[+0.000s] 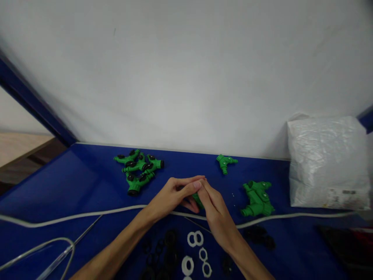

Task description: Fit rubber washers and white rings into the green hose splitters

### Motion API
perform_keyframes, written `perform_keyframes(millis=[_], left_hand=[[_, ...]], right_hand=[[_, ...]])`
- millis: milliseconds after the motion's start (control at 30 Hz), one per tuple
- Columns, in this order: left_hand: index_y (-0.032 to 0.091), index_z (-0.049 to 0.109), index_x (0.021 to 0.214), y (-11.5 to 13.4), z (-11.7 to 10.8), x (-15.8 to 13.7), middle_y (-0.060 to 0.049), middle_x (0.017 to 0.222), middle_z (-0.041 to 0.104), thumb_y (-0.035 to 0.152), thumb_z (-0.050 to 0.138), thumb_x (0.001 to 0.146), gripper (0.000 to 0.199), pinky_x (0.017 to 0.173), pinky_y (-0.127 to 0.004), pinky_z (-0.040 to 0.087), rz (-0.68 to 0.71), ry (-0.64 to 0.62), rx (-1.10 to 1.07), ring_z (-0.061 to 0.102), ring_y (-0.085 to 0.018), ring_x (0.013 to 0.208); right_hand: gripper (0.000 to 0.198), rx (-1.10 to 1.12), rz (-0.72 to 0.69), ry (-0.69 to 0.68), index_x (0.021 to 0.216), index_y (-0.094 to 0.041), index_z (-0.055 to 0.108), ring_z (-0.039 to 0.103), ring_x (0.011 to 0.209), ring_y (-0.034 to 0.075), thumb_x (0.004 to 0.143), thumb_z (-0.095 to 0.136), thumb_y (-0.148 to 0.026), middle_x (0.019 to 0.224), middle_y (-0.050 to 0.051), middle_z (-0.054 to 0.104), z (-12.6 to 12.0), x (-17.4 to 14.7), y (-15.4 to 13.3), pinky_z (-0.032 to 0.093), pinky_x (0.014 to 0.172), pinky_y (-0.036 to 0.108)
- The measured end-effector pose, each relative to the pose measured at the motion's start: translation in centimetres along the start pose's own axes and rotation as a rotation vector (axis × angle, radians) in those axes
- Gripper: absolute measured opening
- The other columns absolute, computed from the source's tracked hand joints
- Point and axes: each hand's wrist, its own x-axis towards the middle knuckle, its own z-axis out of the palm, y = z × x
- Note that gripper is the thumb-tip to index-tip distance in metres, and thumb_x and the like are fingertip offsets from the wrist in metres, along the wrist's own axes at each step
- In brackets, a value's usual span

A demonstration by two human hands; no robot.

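My left hand (183, 191) and my right hand (212, 199) meet over the middle of the blue table, their fingers closed around a green hose splitter (198, 200). Most of that splitter is hidden by the fingers; only a strip of green shows between the palms. Below the hands lie several white rings (188, 266) and several black rings and caps (170, 254). To the left, a group of green Y-shaped splitters with black fittings (136, 182) rests on the table. Plain green splitter bodies (257, 199) are piled to the right, and a single one (225, 163) lies near the wall.
A white cable (116, 211) runs across the blue table (87, 171), passing behind the wrists. At the right stands a wrapped white package (329, 163) against the grey wall. A thin metal rod (68, 252) and a looped cord lie lower left. Dark parts (259, 235) sit lower right.
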Motion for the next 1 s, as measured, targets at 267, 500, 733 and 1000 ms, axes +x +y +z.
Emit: perform_keyframes(millis=[267, 500, 733, 1000], left_hand=[[0.02, 0.058, 0.141, -0.1, -0.9, -0.1, -0.009, 0.089, 0.078, 0.052, 0.068, 0.087, 0.064, 0.077, -0.033, 0.061, 0.036, -0.126, -0.013, 0.074, -0.02, 0.073], [0.019, 0.058, 0.141, 0.0, -1.3, -0.3, -0.01, 0.09, 0.078, 0.05, 0.068, 0.087, 0.063, 0.082, -0.035, 0.06, 0.031, -0.188, -0.033, 0.074, -0.02, 0.077], [0.017, 0.074, 0.121, 0.2, -1.4, -0.3, -0.014, 0.11, 0.076, 0.047, 0.065, 0.09, 0.043, 0.084, -0.04, 0.06, 0.075, -0.223, -0.067, 0.074, -0.022, 0.081], [0.012, 0.079, 0.081, -0.3, -1.2, -0.3, -0.016, 0.137, 0.063, 0.046, 0.059, 0.094, 0.042, 0.082, -0.035, 0.061, 0.108, -0.227, -0.102, 0.072, -0.024, 0.095]], right_hand=[[0.038, 0.023, 0.0, -0.028, 0.077, -0.023, 0.051, 0.053, 0.083, 0.017, 0.105, 0.036, -0.043, 0.08, -0.001, 0.054, -0.1, 0.0, 0.0, 0.04, 0.084, 0.028], [0.037, 0.046, 0.028, -0.02, 0.078, -0.023, 0.052, 0.052, 0.082, 0.018, 0.104, 0.038, -0.046, 0.079, 0.0, 0.053, -0.2, -0.1, -0.2, 0.04, 0.08, 0.028], [0.036, 0.119, 0.042, 0.034, 0.084, -0.023, 0.063, 0.055, 0.084, 0.019, 0.101, 0.045, -0.049, 0.085, 0.001, 0.062, -0.1, -0.2, 0.3, 0.042, 0.08, 0.03], [0.037, 0.119, 0.051, 0.024, 0.079, -0.023, 0.056, 0.051, 0.078, 0.017, 0.103, 0.042, -0.047, 0.079, -0.001, 0.055, -0.3, -0.2, 0.0, 0.04, 0.076, 0.027]])
